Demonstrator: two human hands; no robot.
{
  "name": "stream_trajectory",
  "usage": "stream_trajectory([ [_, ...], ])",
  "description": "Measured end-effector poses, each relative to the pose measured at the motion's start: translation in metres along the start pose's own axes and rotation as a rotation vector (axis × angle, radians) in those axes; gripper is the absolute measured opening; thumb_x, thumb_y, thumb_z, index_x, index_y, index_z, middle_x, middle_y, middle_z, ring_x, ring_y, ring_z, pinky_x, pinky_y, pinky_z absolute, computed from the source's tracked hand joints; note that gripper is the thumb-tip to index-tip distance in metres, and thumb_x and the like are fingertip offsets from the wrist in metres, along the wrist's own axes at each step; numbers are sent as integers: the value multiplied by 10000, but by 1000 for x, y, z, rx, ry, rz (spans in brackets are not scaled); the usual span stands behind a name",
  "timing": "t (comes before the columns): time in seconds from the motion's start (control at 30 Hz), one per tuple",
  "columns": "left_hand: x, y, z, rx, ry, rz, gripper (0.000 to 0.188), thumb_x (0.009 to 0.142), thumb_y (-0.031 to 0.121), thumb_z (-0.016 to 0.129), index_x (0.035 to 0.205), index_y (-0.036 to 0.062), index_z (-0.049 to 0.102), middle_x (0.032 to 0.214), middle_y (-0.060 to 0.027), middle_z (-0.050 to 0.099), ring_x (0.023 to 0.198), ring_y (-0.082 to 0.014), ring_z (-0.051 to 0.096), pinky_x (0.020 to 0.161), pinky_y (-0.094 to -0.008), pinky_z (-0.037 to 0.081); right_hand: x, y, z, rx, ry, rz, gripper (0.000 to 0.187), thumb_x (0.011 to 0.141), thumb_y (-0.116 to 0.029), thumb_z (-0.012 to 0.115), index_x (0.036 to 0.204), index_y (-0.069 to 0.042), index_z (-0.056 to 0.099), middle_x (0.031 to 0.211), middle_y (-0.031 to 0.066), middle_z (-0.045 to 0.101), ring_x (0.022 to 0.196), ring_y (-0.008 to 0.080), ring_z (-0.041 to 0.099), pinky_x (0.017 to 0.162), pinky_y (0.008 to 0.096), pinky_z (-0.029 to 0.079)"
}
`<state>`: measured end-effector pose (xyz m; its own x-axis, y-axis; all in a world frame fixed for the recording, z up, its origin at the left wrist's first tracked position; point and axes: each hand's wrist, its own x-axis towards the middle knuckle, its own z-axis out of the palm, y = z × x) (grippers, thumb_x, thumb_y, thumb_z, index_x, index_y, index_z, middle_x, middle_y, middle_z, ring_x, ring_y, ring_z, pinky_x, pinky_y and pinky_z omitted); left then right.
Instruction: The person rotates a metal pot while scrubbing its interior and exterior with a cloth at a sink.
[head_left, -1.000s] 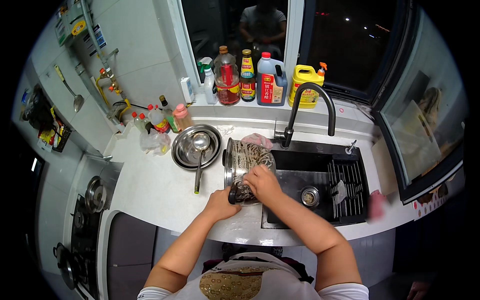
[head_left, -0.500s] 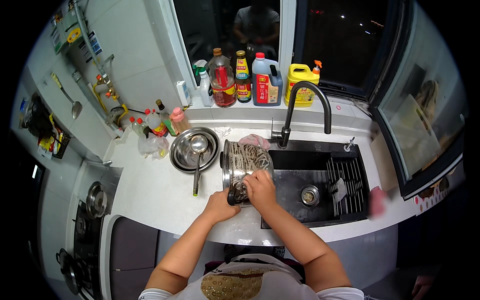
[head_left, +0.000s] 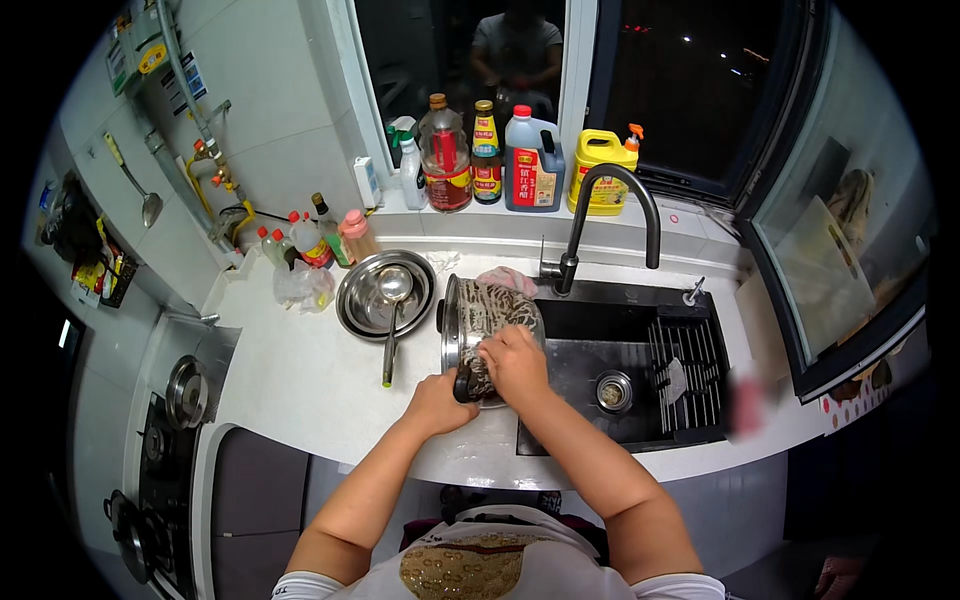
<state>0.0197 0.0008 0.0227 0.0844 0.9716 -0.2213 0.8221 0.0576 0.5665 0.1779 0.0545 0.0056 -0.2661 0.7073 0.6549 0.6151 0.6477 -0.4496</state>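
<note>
A steel pot (head_left: 490,308) lies tipped on its side at the left edge of the sink, its wall streaked with pale and dark smears. My left hand (head_left: 437,405) is closed around the pot's black handle (head_left: 462,386) at the near end. On the upper side of the pot, my right hand (head_left: 516,366) presses with bent fingers. Whatever lies under those fingertips is hidden. Behind the pot a pink cloth (head_left: 508,280) sits crumpled beside the tap.
The black sink (head_left: 570,365) has a drying rack (head_left: 690,370) at its right and a tall black tap (head_left: 612,172) behind. Left of the pot, a ladle (head_left: 394,290) rests in nested steel bowls (head_left: 352,318). Several bottles line the windowsill (head_left: 400,225). An open window (head_left: 845,240) juts in at right.
My right hand has slid slightly toward the far end of the pot. The left hand keeps its grip, and the whole view has shifted a little.
</note>
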Motion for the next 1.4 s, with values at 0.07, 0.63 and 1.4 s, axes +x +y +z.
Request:
stream_trajectory([
  [0.07,-3,1,-3,-28,-16,-5,521,636,325,683,968,-65,587,908,-290,648,896,-439,620,850,-435,497,4,-9,2,-15,-28,-2,78,728,-97,723,792,-98,677,816,40,562,830,250,565,672,367,490],
  [0.63,-3,-2,-2,-12,5,-2,510,633,314,688,984,-46,600,903,-269,658,898,-420,628,843,-433,503,-3,2,-3,-66,-49,-42,44,732,-110,699,765,-89,678,807,46,558,812,250,556,663,364,491],
  [1.4,-10,5,26,-306,331,21,517,657,153,697,1121,-22,551,882,-216,676,859,-344,665,792,-370,520,-38,21,-8,-38,86,167,182,802,-114,680,983,-137,674,1034,78,565,961,295,543,787,386,484],
])
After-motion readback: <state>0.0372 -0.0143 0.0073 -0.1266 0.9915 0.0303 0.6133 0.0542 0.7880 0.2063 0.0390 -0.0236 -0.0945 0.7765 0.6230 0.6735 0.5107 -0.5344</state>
